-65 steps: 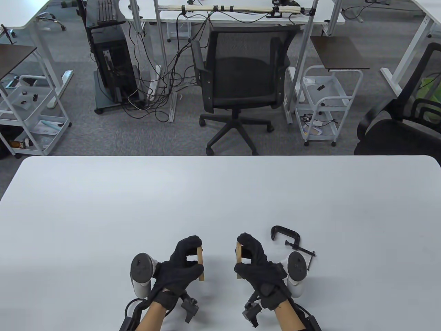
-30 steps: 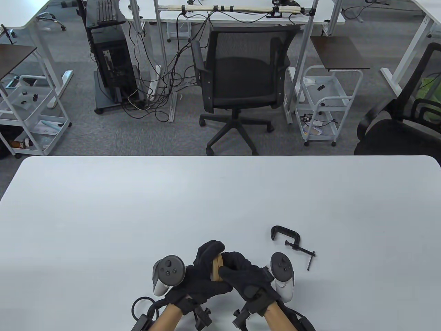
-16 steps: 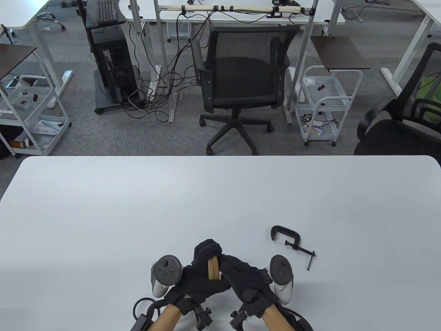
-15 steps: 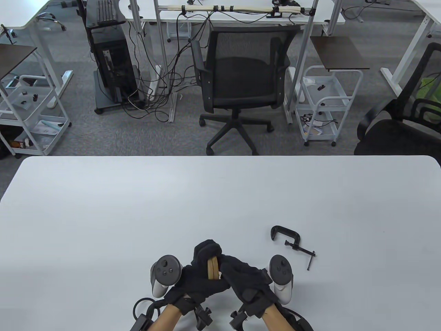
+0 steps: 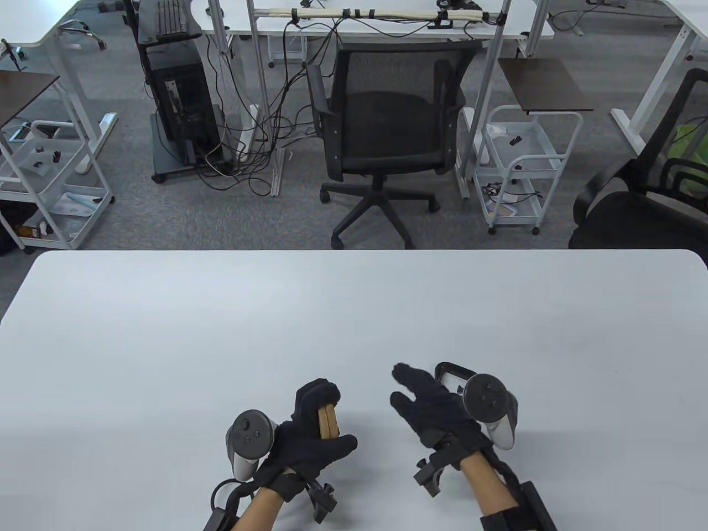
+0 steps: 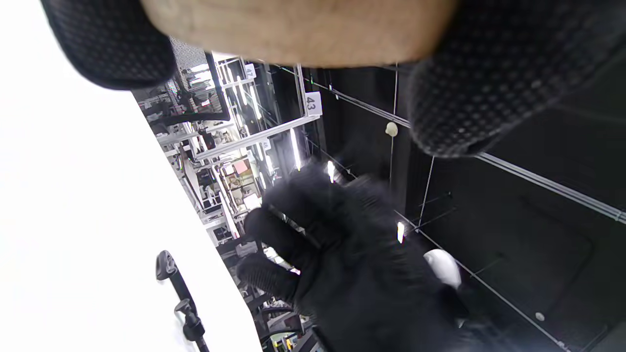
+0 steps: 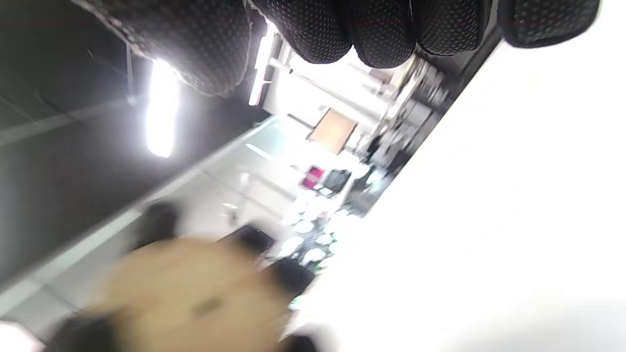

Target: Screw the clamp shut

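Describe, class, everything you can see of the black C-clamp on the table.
The C-clamp is black metal, lying flat on the white table near the front right. Its curved frame shows in the table view; the right hand and its tracker hide the rest there. The left wrist view shows its screw. Whether anything touches it is unclear.

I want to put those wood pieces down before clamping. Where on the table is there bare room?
The table is bare across its far half and its left side, beyond the left hand gripping the wood pieces. A bare gap lies between the hands. It is crowded near right, where the right hand hovers by the clamp.
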`<state>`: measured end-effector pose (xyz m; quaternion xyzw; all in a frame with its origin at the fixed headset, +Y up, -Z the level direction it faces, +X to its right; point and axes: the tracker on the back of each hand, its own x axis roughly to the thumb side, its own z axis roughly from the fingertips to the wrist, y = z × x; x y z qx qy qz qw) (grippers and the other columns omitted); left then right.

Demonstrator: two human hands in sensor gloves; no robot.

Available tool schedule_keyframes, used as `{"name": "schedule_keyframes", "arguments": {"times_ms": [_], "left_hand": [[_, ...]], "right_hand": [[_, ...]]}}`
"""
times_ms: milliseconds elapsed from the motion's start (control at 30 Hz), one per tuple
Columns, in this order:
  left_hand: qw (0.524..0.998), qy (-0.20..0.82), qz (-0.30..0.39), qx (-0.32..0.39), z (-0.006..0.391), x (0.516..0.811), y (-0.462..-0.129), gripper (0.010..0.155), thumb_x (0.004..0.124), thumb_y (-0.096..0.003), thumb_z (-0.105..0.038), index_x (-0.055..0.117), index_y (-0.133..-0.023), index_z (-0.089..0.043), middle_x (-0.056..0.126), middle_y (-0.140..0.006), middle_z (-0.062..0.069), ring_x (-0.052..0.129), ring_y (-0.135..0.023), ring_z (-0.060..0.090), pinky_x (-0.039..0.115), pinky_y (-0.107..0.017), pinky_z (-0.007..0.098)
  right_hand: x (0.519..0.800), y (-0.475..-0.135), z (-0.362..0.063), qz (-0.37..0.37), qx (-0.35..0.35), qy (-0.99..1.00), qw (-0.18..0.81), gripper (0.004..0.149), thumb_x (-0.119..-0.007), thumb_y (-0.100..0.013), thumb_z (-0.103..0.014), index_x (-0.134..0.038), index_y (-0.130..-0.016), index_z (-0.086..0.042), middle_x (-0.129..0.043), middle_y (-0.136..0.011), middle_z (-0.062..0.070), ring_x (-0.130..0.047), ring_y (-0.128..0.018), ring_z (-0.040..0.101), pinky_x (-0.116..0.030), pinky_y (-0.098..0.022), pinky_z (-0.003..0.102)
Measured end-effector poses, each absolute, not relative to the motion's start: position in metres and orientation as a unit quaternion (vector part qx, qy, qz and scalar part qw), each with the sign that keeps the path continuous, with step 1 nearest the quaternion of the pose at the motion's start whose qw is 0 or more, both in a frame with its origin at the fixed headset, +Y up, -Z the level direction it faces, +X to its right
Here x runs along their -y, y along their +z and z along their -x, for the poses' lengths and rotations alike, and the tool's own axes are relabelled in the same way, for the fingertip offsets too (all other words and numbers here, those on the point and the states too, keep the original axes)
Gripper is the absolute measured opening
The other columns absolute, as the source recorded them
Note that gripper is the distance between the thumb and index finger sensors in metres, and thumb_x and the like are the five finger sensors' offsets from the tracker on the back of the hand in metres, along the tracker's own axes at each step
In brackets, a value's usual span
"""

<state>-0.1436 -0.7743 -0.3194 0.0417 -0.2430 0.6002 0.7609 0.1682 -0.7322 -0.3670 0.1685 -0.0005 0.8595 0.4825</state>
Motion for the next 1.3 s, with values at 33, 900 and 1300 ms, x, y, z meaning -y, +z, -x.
{"name": "schedule_keyframes", "arguments": {"times_ms": [33,900,1300], "left_hand": [[0.760,0.601,-0.046,0.242,0.145,0.773,-0.319,0.094,0.100,-0.0407,-0.052,0.034,-0.107,-0.045,0.028,-0.116,0.023,0.049,-0.096,0.058,0.081,-0.051,0.062],[0.794,0.558,-0.026,0.241,0.138,0.779,-0.313,0.094,0.099,-0.0415,-0.053,0.034,-0.108,-0.044,0.027,-0.115,0.024,0.048,-0.095,0.058,0.079,-0.052,0.063],[0.806,0.540,-0.013,0.244,0.134,0.780,-0.313,0.094,0.100,-0.0413,-0.052,0.034,-0.108,-0.044,0.028,-0.115,0.024,0.048,-0.095,0.058,0.080,-0.051,0.063]], "right_hand": [[0.729,-0.376,-0.183,-0.150,0.016,0.886,0.439,0.071,-0.082,-0.048,-0.044,-0.062,-0.103,-0.004,-0.063,-0.103,0.029,-0.064,-0.086,0.058,-0.065,-0.051,0.068],[0.804,-0.447,-0.238,-0.029,-0.192,0.975,0.105,0.091,-0.091,-0.040,-0.041,-0.041,-0.110,-0.011,-0.042,-0.113,0.022,-0.050,-0.094,0.052,-0.055,-0.060,0.068],[0.811,-0.446,-0.220,-0.061,-0.111,0.992,0.017,0.078,-0.079,-0.043,-0.044,-0.053,-0.103,-0.002,-0.056,-0.098,0.028,-0.075,-0.066,0.038,-0.074,-0.045,0.048]]}}
